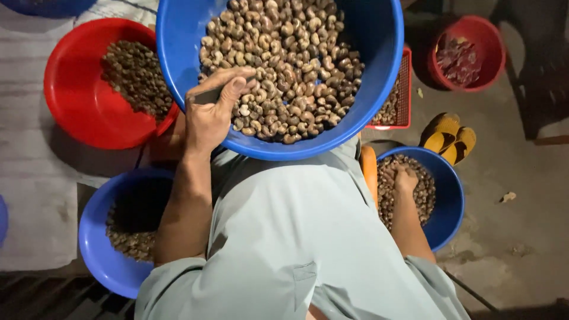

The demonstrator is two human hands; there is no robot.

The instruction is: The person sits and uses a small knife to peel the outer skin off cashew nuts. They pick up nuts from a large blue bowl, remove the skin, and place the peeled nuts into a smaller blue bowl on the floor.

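Your left hand point(210, 112) w/ a closed grip on a dark tool at the big blue bowl point(379, 53) rim, by the nuts point(284, 65). Right hand point(406, 178), fingers buried in the small blue bowl point(450, 195) below-right of it; can't tell grip.

Big blue basin point(367, 71) of shelled nuts point(284, 59) on lap; left hand point(210, 112) grips its near rim. Right hand point(406, 178) buried in smaller blue bowl point(453, 195) just right of basin. Red bowl point(71, 101) left of basin.
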